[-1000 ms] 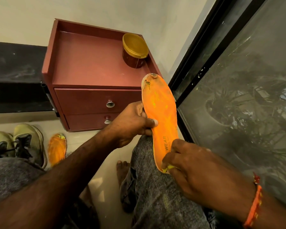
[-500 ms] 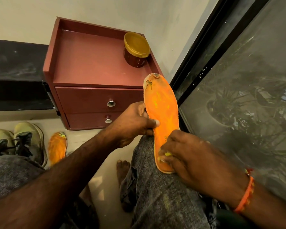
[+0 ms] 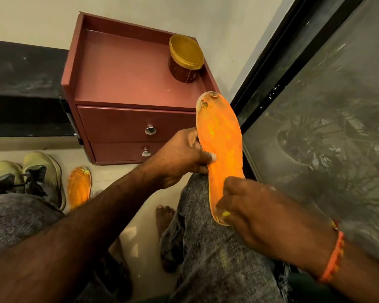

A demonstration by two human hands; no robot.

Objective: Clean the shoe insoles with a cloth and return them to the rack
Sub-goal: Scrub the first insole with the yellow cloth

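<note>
An orange insole (image 3: pixel 219 136), worn and torn at its toe end, stands tilted above my right knee. My left hand (image 3: pixel 179 158) grips its left edge at the middle, thumb across the face. My right hand (image 3: pixel 249 206) covers the heel end, fingers pressed on the insole; a small yellow bit (image 3: pixel 226 213) shows under the fingers, too small to tell what it is. A second orange insole (image 3: pixel 79 186) lies on the floor beside a pair of olive shoes (image 3: pixel 24 176).
A dark red two-drawer cabinet (image 3: pixel 123 84) stands against the wall, with a brown jar with a yellow lid (image 3: pixel 185 60) on top. A black-framed glass door (image 3: pixel 315 106) runs along the right. My knees in grey jeans and a bare foot (image 3: pixel 164 217) fill the foreground.
My right hand has slid up from the heel tip along the lower part of the insole and now covers the printed lettering. My left hand keeps its grip.
</note>
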